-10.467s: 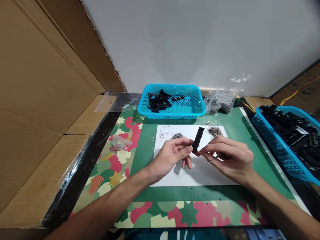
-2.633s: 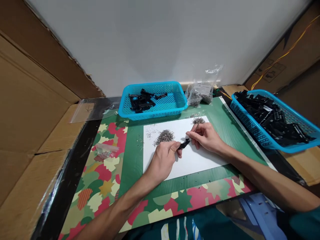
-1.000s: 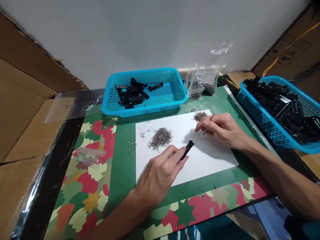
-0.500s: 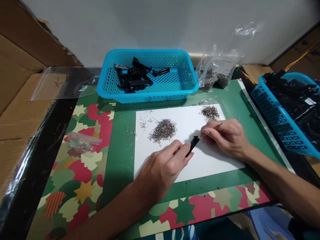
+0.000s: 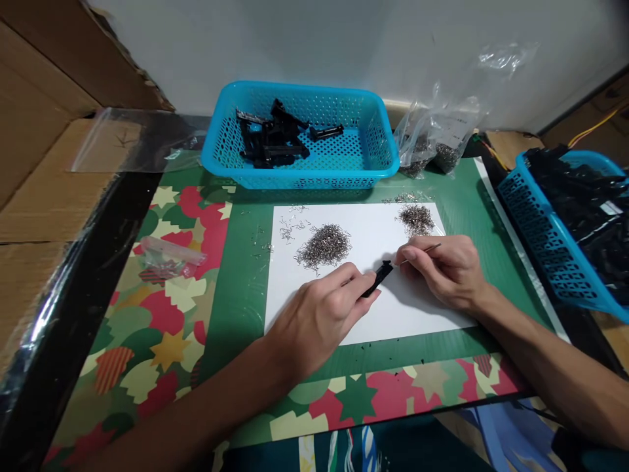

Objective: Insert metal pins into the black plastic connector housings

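One black plastic part (image 5: 379,278) sits in grasping fingers of the left hand (image 5: 327,308) above white paper (image 5: 393,318), right of the larger bent-wire pile (image 5: 325,246), while fingers of the right hand (image 5: 445,269) pinch a thin metal rod (image 5: 432,248) just beside the part's far end.

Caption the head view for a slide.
Left hand grips a black part over white paper; right hand holds a thin rod.

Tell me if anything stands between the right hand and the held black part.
Nothing visible does. The left hand holds the black part, its free end toward the right hand. The thin tool in the right hand points that way; whether it touches is too small to tell.
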The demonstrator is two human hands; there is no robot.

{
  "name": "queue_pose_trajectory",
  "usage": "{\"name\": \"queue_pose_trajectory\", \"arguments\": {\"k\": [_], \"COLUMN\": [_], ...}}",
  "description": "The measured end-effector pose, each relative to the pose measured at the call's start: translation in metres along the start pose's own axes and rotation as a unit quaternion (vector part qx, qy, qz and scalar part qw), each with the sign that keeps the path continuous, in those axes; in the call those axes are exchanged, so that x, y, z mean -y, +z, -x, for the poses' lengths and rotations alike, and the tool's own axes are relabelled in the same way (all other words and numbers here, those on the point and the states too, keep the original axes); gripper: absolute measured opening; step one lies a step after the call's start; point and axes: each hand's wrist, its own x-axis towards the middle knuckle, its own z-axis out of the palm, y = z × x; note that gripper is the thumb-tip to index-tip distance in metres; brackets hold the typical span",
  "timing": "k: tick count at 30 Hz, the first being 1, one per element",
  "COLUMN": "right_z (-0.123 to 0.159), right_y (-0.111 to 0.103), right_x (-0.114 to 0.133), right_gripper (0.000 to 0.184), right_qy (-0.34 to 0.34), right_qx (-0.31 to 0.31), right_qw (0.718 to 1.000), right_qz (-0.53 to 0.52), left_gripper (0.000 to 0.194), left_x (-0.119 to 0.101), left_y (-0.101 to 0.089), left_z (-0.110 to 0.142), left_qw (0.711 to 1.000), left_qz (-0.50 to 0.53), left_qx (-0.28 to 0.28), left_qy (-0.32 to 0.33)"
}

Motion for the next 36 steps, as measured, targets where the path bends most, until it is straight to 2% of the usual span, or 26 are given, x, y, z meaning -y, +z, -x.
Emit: {"name": "queue_pose_trajectory", "arguments": {"k": [2,4,5,7,10,12,14,16,22,29,32,36], "right_z": [0.0,-0.002,-0.004,-0.008,-0.015,-0.016,-0.016,-0.016,-0.016,-0.019,-0.019,-0.016], "right_y": [0.0,-0.002,-0.005,-0.013,-0.029,-0.038,-0.043,-0.042,-0.032,-0.033,-0.033,-0.029], "right_x": [-0.002,-0.006,-0.008,-0.012,-0.015,-0.015,-0.015,-0.015,-0.015,-0.012,-0.009,-0.001], "right_gripper": [0.051,0.054,0.053,0.052,0.049,0.043,0.034,0.026,0.02,0.018,0.022,0.028], "right_qy": [0.021,0.047,0.056,0.066,0.069,0.071,0.075,0.081,0.106,0.116,0.099,0.115], "right_qx": [-0.073,-0.155,-0.182,-0.196,-0.137,-0.042,0.057,0.11,0.142,0.144,0.142,0.111], "right_qw": [0.996,0.98,0.972,0.966,0.986,0.997,0.994,0.987,0.977,0.974,0.982,0.981], "right_qz": [-0.055,-0.117,-0.141,-0.154,-0.063,0.011,0.057,0.085,0.12,0.132,0.074,-0.108], "left_gripper": [0.025,0.025,0.025,0.026,0.023,0.018,0.013,0.014,0.018,0.022,0.033,0.042], "left_x": [0.002,0.003,0.002,0.001,-0.003,-0.005,-0.005,-0.005,-0.003,-0.006,-0.007,-0.008], "left_y": [0.001,0.0,-0.001,-0.005,-0.014,-0.02,-0.023,-0.024,-0.025,-0.029,-0.03,-0.031], "left_z": [0.0,0.0,0.0,-0.002,-0.005,-0.007,-0.009,-0.01,-0.012,-0.012,-0.012,-0.013], "left_qw": [1.0,0.999,0.998,0.995,0.982,0.969,0.958,0.953,0.94,0.927,0.904,0.876], "left_qz": [0.01,0.028,0.041,0.073,0.131,0.171,0.199,0.216,0.274,0.311,0.357,0.411], "left_qx": [-0.009,-0.022,-0.032,-0.054,-0.094,-0.118,-0.136,-0.144,-0.122,-0.104,-0.096,-0.09], "left_qy": [-0.008,-0.018,-0.024,-0.045,-0.098,-0.135,-0.153,-0.154,-0.163,-0.18,-0.214,-0.236]}}
